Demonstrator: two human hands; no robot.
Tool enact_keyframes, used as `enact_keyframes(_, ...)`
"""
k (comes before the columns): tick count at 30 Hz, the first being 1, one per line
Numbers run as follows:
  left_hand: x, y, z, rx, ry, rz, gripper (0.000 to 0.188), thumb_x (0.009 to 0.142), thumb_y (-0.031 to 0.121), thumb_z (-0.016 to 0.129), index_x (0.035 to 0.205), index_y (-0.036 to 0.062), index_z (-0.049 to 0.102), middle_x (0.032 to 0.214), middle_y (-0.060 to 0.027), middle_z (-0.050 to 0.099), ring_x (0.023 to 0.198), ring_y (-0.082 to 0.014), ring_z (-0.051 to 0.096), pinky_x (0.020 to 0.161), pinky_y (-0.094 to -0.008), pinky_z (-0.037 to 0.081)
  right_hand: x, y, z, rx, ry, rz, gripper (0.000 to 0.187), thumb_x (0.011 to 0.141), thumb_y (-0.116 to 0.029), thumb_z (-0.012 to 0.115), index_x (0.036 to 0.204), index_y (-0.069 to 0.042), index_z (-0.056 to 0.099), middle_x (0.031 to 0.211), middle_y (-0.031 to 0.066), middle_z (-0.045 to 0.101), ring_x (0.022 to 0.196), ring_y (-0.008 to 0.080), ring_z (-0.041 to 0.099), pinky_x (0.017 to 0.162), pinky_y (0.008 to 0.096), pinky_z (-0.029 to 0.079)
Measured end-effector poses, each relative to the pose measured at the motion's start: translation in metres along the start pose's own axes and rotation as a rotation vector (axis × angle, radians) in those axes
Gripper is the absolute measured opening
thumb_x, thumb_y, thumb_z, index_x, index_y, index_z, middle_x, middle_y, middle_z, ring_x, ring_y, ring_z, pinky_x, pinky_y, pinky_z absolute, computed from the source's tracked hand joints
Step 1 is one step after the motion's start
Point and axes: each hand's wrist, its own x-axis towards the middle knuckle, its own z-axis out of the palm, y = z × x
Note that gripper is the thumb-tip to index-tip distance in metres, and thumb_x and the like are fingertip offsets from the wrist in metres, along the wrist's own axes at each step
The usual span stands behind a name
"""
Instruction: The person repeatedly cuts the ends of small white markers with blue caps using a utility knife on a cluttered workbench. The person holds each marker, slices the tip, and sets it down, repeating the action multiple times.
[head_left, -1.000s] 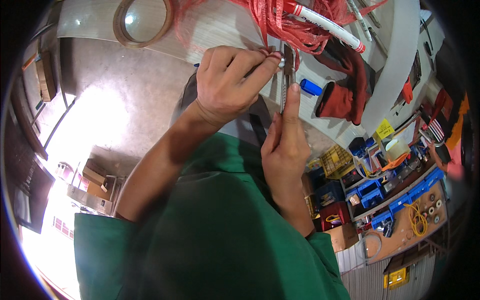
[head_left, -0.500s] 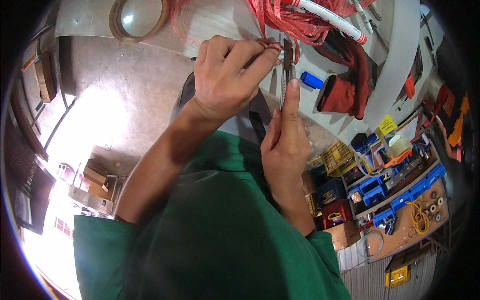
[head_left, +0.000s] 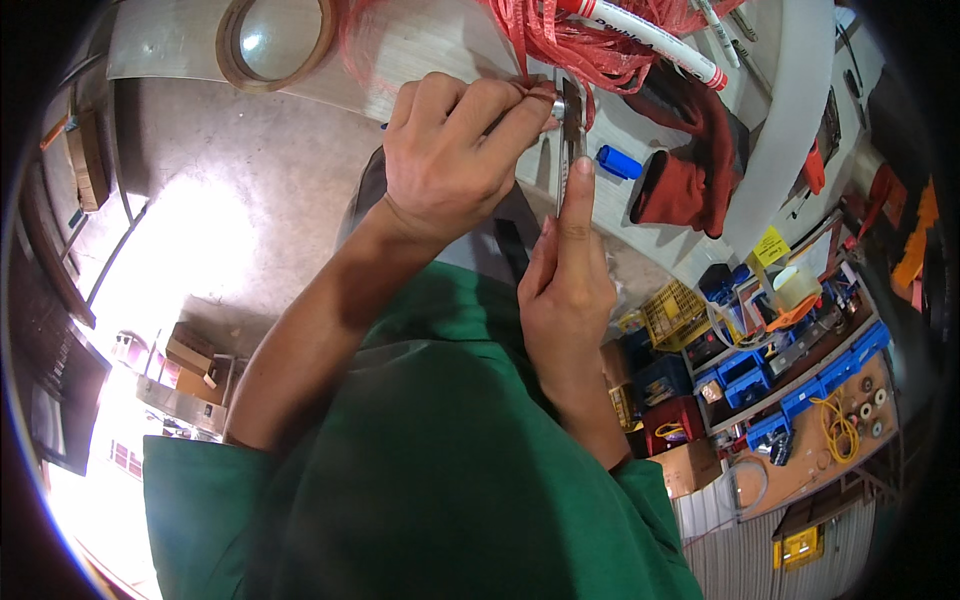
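Note:
My left hand [head_left: 445, 165] is closed in a pinch at the table's near edge, its fingertips on a small shiny metal piece [head_left: 558, 108]. My right hand [head_left: 570, 270] grips a slim metal vernier caliper [head_left: 572, 112] with scale marks, forefinger stretched along it. The caliper points away from me, and its upper part touches or nearly touches the metal piece. My left fingers hide most of that piece. Just beyond lies a tangle of red plastic strand [head_left: 575, 50]. Right of the caliper are a blue marker cap [head_left: 619, 162] and a red and dark work glove [head_left: 690, 190].
A white and red marker [head_left: 660, 45] rests on the red strand. A tape roll [head_left: 229, 45] lies on the pale table [head_left: 430, 50] at far left. To the right stand a yellow basket [head_left: 677, 313] and a workbench with blue bins [head_left: 745, 378] and a yellow cable [head_left: 838, 430].
The view has shifted very slightly. Both hands keep their hold on the metal piece and the caliper, with hardly any movement.

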Motion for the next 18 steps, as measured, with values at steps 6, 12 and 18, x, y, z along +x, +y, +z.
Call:
enact_keyframes(6,0.003,-0.005,0.002,0.008,0.031,0.021,0.017,0.082,0.025,0.079,0.098,0.0192,0.077,0.090,0.0072,0.065,0.084,-0.0146,0.060,0.071,-0.0314,0.045,0.008,0.000,0.001,0.037,0.016,-0.018,0.065,0.100,0.004,0.061,0.161,-0.005,0.041,0.091,0.0229,0.067,0.070,0.0355,0.064,0.067,0.0422,0.054)
enact_keyframes(12,0.001,-0.008,0.002,-0.026,0.024,0.051,0.016,0.082,0.019,0.078,0.097,0.0183,0.077,0.086,0.0073,0.064,0.079,-0.0144,0.059,0.069,-0.0318,0.044,0.014,0.003,-0.002,0.054,0.013,-0.054,0.065,0.099,0.005,0.061,0.160,-0.004,0.042,0.099,0.0256,0.069,0.074,0.0371,0.067,0.071,0.0417,0.055)
enact_keyframes(18,0.001,-0.006,0.003,-0.028,0.036,0.038,0.012,0.081,0.015,0.077,0.093,0.0180,0.077,0.086,0.0074,0.064,0.076,-0.0145,0.056,0.066,-0.0317,0.040,0.012,0.003,-0.008,0.044,-0.028,-0.038,0.065,0.099,0.006,0.062,0.160,-0.004,0.043,0.118,0.0272,0.070,0.084,0.0405,0.071,0.074,0.0434,0.057)
